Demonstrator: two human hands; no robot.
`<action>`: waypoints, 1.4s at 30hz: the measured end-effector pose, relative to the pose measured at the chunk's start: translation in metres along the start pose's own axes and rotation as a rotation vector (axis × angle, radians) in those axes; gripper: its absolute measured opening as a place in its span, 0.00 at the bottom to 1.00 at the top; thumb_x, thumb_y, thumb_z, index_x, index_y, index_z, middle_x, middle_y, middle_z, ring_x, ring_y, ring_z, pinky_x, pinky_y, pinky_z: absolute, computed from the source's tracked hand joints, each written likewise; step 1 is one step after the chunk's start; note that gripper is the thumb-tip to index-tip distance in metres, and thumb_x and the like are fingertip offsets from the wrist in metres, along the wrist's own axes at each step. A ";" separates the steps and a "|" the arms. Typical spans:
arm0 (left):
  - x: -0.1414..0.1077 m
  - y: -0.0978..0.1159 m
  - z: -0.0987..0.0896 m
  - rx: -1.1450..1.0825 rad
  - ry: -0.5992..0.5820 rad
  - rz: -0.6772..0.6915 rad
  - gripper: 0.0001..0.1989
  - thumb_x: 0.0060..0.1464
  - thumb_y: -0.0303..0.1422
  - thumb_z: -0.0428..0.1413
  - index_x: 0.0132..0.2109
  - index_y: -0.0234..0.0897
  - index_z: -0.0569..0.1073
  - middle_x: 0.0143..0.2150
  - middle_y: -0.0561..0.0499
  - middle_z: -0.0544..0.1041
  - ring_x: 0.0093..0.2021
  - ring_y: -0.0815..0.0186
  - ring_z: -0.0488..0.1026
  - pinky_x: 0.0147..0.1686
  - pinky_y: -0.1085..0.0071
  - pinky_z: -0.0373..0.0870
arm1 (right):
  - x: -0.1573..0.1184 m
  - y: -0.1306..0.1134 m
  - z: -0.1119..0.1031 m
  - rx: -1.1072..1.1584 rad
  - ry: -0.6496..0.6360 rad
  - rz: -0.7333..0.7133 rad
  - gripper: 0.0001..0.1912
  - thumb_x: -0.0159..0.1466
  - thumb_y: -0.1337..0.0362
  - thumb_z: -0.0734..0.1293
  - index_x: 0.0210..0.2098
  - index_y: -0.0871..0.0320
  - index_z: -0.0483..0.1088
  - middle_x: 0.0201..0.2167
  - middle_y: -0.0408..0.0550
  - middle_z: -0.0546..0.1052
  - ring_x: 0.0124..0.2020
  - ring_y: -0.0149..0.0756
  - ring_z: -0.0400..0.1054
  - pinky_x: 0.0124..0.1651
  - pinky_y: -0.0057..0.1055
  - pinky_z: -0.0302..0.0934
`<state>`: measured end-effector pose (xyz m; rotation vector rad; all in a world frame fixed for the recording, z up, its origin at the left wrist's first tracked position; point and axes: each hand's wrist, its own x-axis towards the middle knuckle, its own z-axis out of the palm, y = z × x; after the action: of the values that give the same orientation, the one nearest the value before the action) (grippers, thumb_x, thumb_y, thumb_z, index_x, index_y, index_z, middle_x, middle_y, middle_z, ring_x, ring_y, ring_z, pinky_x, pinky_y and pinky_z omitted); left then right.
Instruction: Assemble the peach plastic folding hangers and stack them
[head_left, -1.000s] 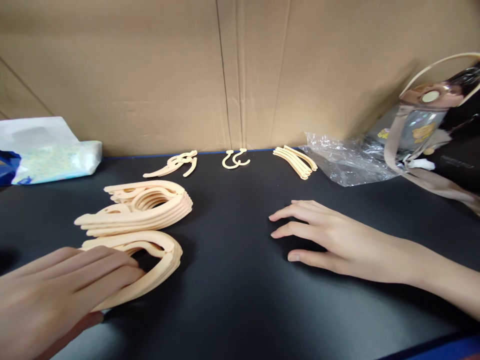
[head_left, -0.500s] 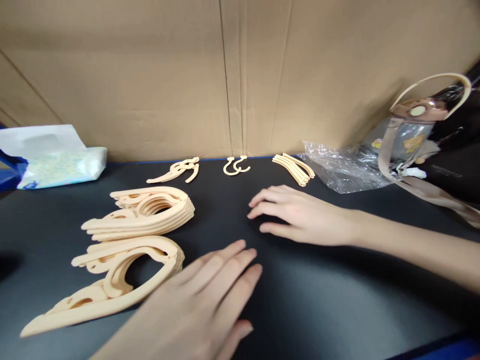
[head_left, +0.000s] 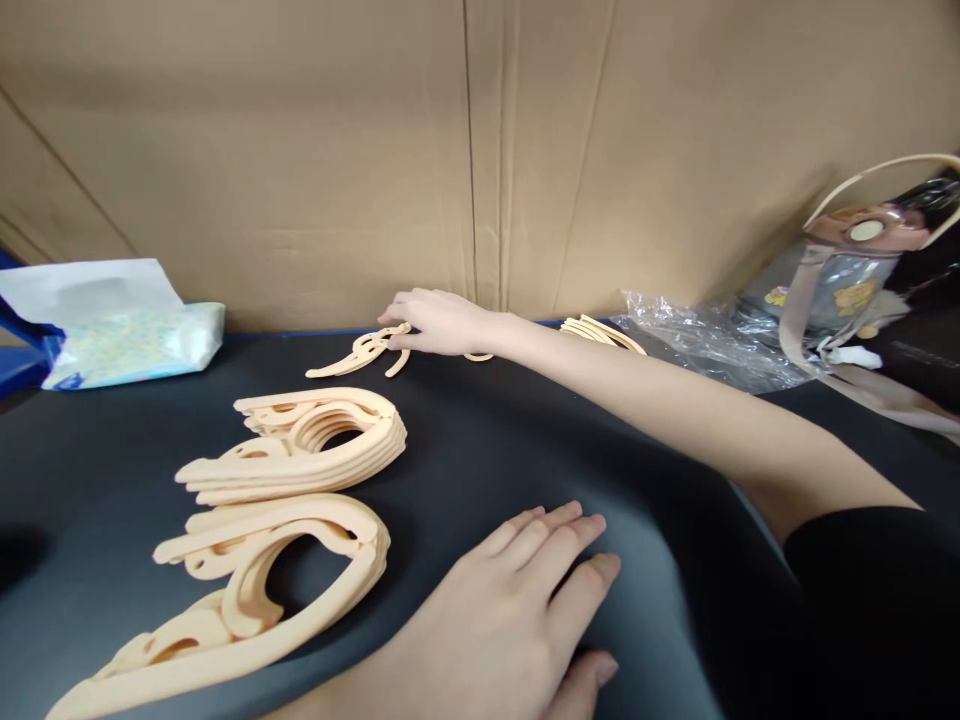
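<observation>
My right hand (head_left: 431,320) is stretched across to the far edge of the table. Its thumb and fingers are apart around the near end of some loose beige hanger pieces (head_left: 360,352), with no firm hold visible. My left hand (head_left: 517,600) lies palm down on the black table, fingers extended and nothing in it. To its left sits a stack of beige folding hangers (head_left: 337,590); a second stack of folded hangers (head_left: 360,450) lies just behind. Beige hooks (head_left: 480,357) are mostly covered by my right wrist. My forearm partly hides several curved beige strips (head_left: 600,332).
A tissue pack (head_left: 142,335) stands at the back left. Clear plastic wrap (head_left: 705,335) and a bottle with a strap and handle (head_left: 855,265) are at the back right. A cardboard wall (head_left: 315,150) rises behind the black table (head_left: 480,450).
My right hand has moved from mid-table to the far left, reaching the loose hanger pieces. My left hand has shifted right, away from the front hanger stack. The view has shifted slightly.
</observation>
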<state>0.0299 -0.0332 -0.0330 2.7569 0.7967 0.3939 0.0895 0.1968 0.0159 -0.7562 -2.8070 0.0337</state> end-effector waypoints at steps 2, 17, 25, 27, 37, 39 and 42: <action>0.001 -0.003 0.002 -0.015 -0.002 0.021 0.22 0.61 0.39 0.55 0.60 0.34 0.69 0.65 0.43 0.69 0.65 0.54 0.65 0.64 0.59 0.64 | 0.012 0.002 0.000 0.015 -0.035 0.006 0.20 0.68 0.57 0.63 0.55 0.62 0.69 0.58 0.59 0.72 0.57 0.47 0.66 0.54 0.38 0.59; 0.001 -0.003 0.002 0.001 0.000 0.016 0.23 0.62 0.39 0.54 0.61 0.35 0.67 0.66 0.45 0.68 0.66 0.55 0.64 0.64 0.59 0.63 | 0.032 0.001 0.005 0.059 -0.042 0.059 0.10 0.60 0.70 0.67 0.40 0.63 0.77 0.40 0.52 0.80 0.40 0.39 0.72 0.39 0.31 0.57; 0.001 -0.002 0.002 0.012 0.000 0.013 0.23 0.61 0.38 0.55 0.60 0.34 0.68 0.65 0.45 0.68 0.65 0.55 0.64 0.64 0.59 0.64 | 0.031 -0.006 0.008 0.136 -0.049 0.086 0.18 0.63 0.54 0.67 0.45 0.62 0.76 0.43 0.53 0.80 0.44 0.43 0.71 0.46 0.35 0.57; 0.001 -0.002 0.002 0.017 0.004 0.015 0.23 0.61 0.38 0.55 0.60 0.34 0.68 0.65 0.45 0.68 0.65 0.55 0.64 0.64 0.59 0.64 | 0.031 -0.012 0.006 0.149 -0.069 0.080 0.20 0.58 0.52 0.72 0.43 0.61 0.77 0.41 0.51 0.80 0.44 0.44 0.71 0.49 0.37 0.55; 0.001 -0.003 0.004 0.035 0.000 0.008 0.24 0.61 0.39 0.55 0.61 0.36 0.67 0.66 0.46 0.68 0.65 0.56 0.64 0.64 0.59 0.64 | 0.032 -0.023 0.000 0.336 -0.172 0.159 0.05 0.54 0.67 0.72 0.30 0.63 0.78 0.30 0.48 0.80 0.34 0.35 0.70 0.37 0.30 0.58; 0.001 -0.003 0.004 0.038 0.002 0.009 0.23 0.61 0.39 0.55 0.61 0.36 0.67 0.66 0.47 0.68 0.66 0.57 0.63 0.64 0.59 0.63 | 0.032 -0.019 -0.002 0.390 -0.168 0.165 0.05 0.54 0.67 0.72 0.29 0.63 0.78 0.28 0.47 0.79 0.32 0.33 0.68 0.35 0.28 0.58; 0.000 -0.004 0.005 0.038 -0.004 0.015 0.23 0.61 0.40 0.55 0.61 0.36 0.67 0.66 0.47 0.68 0.66 0.57 0.64 0.63 0.60 0.64 | 0.021 -0.011 -0.014 0.465 -0.130 0.187 0.05 0.55 0.67 0.71 0.28 0.63 0.76 0.25 0.44 0.76 0.30 0.30 0.64 0.33 0.27 0.56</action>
<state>0.0294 -0.0311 -0.0384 2.7988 0.7913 0.3794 0.0692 0.1972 0.0353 -0.9131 -2.6692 0.7613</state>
